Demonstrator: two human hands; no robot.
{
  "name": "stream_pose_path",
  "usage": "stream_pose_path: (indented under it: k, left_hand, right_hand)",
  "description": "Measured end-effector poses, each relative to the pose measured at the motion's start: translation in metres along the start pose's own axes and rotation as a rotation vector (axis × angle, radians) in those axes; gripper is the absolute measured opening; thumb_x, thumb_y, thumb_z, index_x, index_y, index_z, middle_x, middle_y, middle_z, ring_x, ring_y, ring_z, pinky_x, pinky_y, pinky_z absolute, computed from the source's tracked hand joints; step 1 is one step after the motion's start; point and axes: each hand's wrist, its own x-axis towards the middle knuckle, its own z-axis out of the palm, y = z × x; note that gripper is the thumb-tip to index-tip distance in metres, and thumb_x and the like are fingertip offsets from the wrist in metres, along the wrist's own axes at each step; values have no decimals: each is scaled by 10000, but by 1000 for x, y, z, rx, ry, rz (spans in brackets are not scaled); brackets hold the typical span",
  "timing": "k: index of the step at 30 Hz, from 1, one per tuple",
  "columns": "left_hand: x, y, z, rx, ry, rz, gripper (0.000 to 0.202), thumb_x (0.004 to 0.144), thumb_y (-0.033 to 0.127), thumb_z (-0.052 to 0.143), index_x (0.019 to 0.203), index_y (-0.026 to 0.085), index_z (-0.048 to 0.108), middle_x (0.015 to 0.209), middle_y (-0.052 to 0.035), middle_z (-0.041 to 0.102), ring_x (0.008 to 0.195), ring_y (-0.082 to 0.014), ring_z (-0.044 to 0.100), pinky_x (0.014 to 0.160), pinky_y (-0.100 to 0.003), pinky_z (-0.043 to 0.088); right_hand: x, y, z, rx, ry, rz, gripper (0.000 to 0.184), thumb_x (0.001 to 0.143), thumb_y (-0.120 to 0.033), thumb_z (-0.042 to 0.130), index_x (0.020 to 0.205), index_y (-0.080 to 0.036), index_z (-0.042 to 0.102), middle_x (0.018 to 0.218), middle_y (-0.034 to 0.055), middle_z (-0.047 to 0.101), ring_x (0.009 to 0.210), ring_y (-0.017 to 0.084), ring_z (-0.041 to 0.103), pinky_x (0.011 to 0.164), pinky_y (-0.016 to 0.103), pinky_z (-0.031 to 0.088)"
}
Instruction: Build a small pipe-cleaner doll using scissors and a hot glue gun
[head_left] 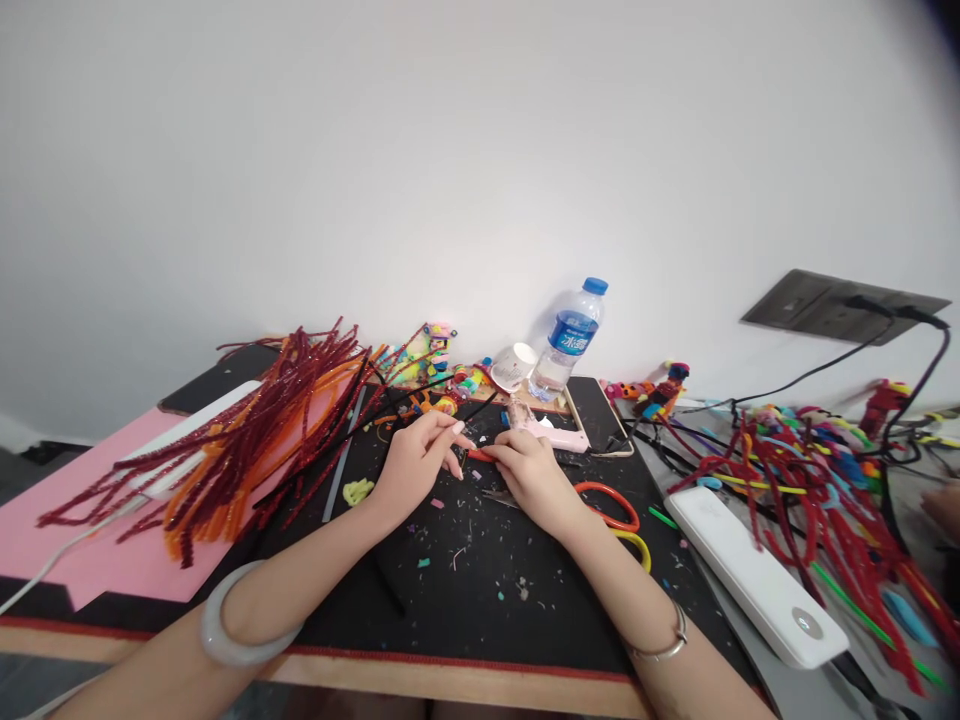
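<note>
Left hand and right hand meet mid-mat, the fingertips of both pinched on a short orange-red piece between them; the black mat is open toward its near edge, bar small scraps; a pipe cleaner heap crowds the left; one pair of scissors lies just beside the right wrist; one glue gun, one water bottle and one cup stand behind.

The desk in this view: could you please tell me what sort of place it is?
Probably a craft desk: pipe cleaners, a glue gun and scissors on a scrap-strewn mat; the right hand pinches a red piece beside the left hand.
</note>
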Motion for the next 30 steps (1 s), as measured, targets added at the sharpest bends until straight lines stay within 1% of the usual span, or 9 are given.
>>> stream_pose_path:
  k: [4,8,12,15,18,20,24,28,30]
  left_hand:
    - [-1,1,0,-23,17,5,223,876,384,473,791,178,482,645,13,650,407,-90,553,477,-223,436]
    - [-2,4,0,-27,29,33,250,882,397,472,753,183,463,571,43,584,399,-74,510,468,-210,414]
    - [-3,5,-1,-10,45,54,287,896,411,443,719,185,456,544,50,548,407,-69,490,472,-203,403]
    - [-3,4,-1,3,26,50,273,900,408,425,746,187,470,533,53,538,405,-73,483,473,-203,396]
    - [-3,2,0,13,11,36,244,899,403,415,801,191,484,532,54,546,401,-82,484,472,-206,393]
    - [-3,1,1,29,2,32,232,897,401,413,816,195,483,537,52,556,403,-87,489,474,-208,395]
    - [-5,3,2,78,-15,47,225,892,389,418,783,200,472,539,49,556,408,-88,486,475,-208,396]
    - [-11,8,3,148,-25,84,224,891,363,429,738,201,446,544,47,544,415,-81,482,467,-199,394]
    - [-14,9,4,205,-29,117,216,896,341,424,733,201,442,544,47,542,423,-80,482,466,-194,393]
  right_hand:
    - [0,1,3,-37,-6,17,273,895,-146,460,1136,-198,576,1060,106,598,990,237,527,787,363,391]
    - [2,1,7,-48,3,54,218,899,-168,448,1066,-179,588,988,120,605,968,258,521,786,391,404]
    - [2,4,7,195,145,86,250,895,-134,386,1114,-162,502,1054,131,575,990,239,527,851,396,420]
    - [0,6,4,398,278,153,297,880,-128,374,1168,-175,433,1117,127,551,1025,227,529,901,399,415]
    - [-4,5,1,538,330,225,322,886,-165,384,1207,-186,404,1170,115,535,1073,220,511,944,396,389]
    - [-5,4,-1,608,343,275,272,894,-223,407,1161,-197,454,1100,86,562,1002,210,527,906,374,402]
    - [-5,0,-3,803,365,354,213,890,-325,441,1011,-211,573,830,24,573,757,172,516,741,309,425]
    - [-4,-7,1,1236,408,396,177,815,-347,562,917,-208,604,716,-6,509,653,138,459,620,263,415]
    - [-4,-12,2,1494,443,426,184,798,-386,569,827,-205,583,651,-29,429,573,112,387,524,226,371]
